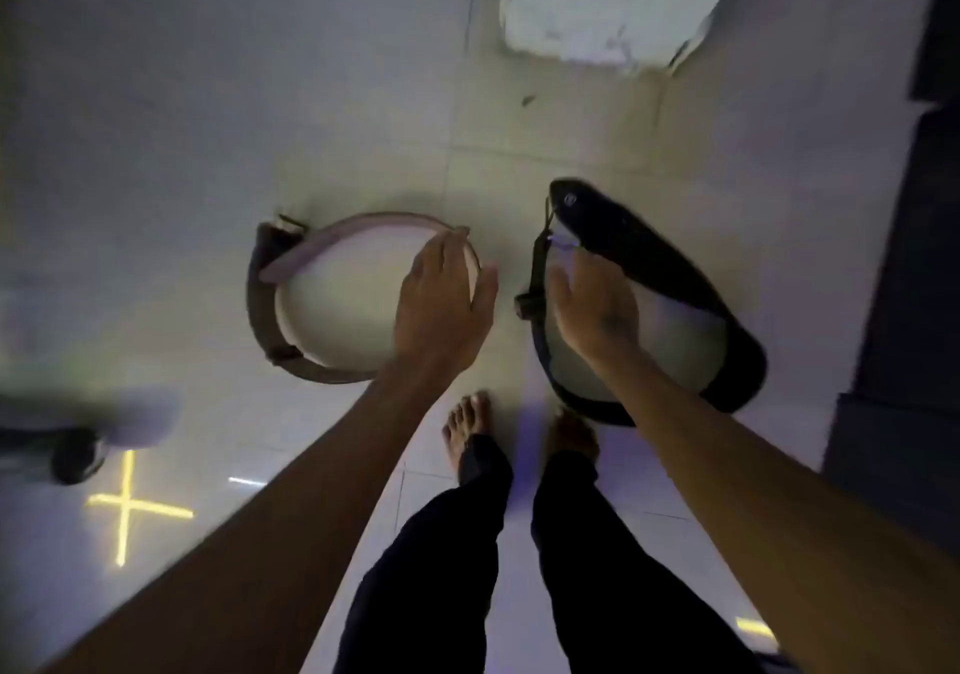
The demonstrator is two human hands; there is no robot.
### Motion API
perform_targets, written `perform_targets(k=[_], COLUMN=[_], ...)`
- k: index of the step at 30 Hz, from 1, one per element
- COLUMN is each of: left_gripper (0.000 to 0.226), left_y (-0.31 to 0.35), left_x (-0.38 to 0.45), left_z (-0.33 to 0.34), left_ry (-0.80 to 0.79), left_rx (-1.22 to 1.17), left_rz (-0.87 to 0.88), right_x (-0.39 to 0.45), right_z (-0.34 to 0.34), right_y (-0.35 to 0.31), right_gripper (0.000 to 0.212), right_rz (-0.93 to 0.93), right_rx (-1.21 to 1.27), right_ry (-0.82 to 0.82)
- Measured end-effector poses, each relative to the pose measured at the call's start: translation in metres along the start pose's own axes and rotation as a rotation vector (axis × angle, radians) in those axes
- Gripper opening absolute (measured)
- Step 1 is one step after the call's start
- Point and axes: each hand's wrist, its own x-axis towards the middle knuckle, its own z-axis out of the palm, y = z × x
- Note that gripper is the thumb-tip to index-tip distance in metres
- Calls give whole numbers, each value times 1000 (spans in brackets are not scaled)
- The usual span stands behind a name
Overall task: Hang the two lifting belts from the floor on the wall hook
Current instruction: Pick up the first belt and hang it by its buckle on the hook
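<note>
Two belts stand coiled: brown belt (270,310) under your left hand (441,304), black belt (670,278) under your right hand (592,310). Fingers are loosely spread, pinching nothing. Both look stiff; grip each band's upper edge directly beneath the fingertips.

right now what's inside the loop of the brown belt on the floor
Only bare pale floor tile shows inside the brown belt. The left hand covers the loop's right edge, so that part is hidden.
</note>
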Motion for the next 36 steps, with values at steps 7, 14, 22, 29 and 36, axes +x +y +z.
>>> perform_targets(k=[7,14,22,29,36], left_gripper=[60,48,49,34,34], left_y=[-84,-28,140,276,366], left_x=[38,12,-64,-150,-237], left_z=[97,36,-150,-303,-446], left_ry=[-189,-259,-205,-45,68], left_rx=[-52,-238,-554,-723,-731], left_rz=[-203,-259,-182,177,544], right_x=[96,51,-111,-217,-320], right_z=[122,35,-235,-443,-593], right_y=[19,12,-52,-110,-180], right_gripper=[44,46,39,28,29], right_rz=[446,249,-21,-156,-410], right_rx=[412,407,669,881,948], right_ry=[6,-4,-37,-54,100])
